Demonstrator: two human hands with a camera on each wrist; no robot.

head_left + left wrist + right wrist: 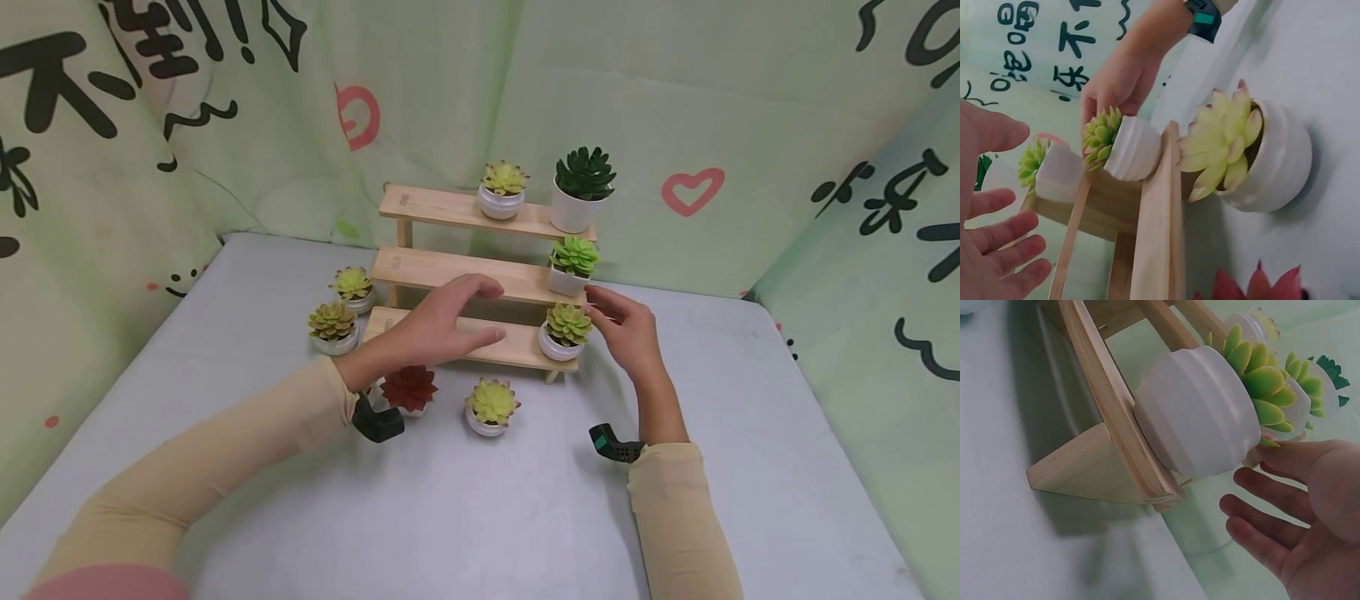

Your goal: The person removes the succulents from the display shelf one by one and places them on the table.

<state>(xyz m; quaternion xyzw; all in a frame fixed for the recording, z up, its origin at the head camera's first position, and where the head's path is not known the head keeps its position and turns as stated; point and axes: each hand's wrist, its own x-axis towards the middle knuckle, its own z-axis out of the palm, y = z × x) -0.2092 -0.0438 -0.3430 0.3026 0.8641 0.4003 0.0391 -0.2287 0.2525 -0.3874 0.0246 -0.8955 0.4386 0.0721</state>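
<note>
A three-tier wooden stand [450, 265] holds several potted succulents. My left hand [442, 321] hovers over its lower tiers, fingers spread, holding nothing. At the stand's right end is my right hand [628, 335], beside a yellow-green succulent in a round white pot [562, 337] on the bottom tier. In the right wrist view its fingers [1272, 490] are extended near that pot [1197, 412]; whether a fingertip touches the leaves I cannot tell. A bright green succulent in a square white pot [572, 268] stands on the middle tier's right end.
The top tier carries a small succulent [502, 192] and a dark green one [583, 190]. On the table, two succulents [352, 287] [333, 327] stand left of the stand; a red one [409, 388] and a yellow-green one [492, 405] are in front. A printed curtain [630, 92] hangs behind.
</note>
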